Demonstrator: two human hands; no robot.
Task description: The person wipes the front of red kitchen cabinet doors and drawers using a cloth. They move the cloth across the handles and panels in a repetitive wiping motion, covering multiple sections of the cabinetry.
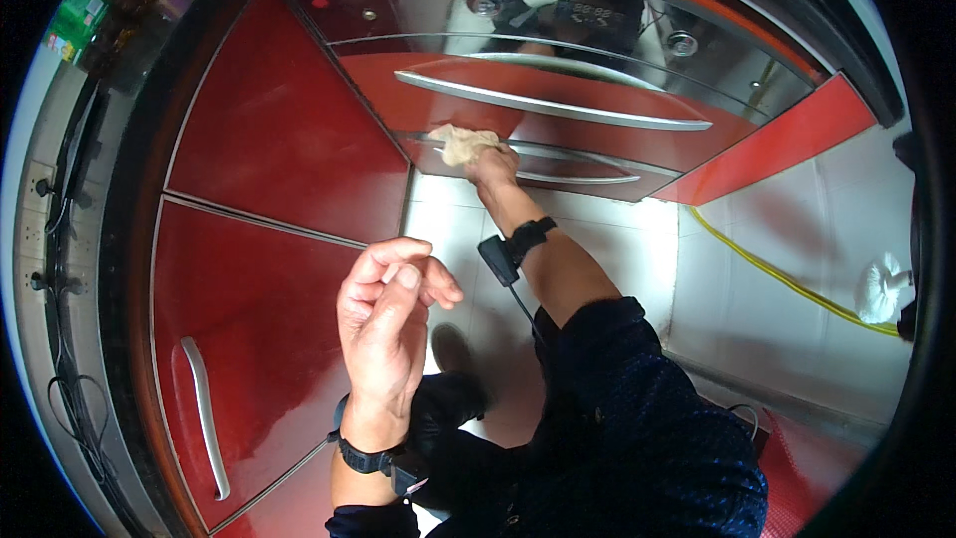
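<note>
Beige cloth [466, 143] bunched in right hand [493, 167], pressed against lower red drawer front [558, 154] near steel handle [578, 177]. Left hand [388, 314] loosely curled, empty, mid-air. Risk: cloth snagging on handle, slipping from grip onto tiled floor [597, 229].

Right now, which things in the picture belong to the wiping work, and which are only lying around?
In use:
- crumpled beige cloth, pressed by the right hand
- glossy red lower drawer front with a long silver handle, under the cloth

Lying about:
- yellow cable on the white tiled floor
- white fluffy mop head
- left hand, raised and empty
</note>
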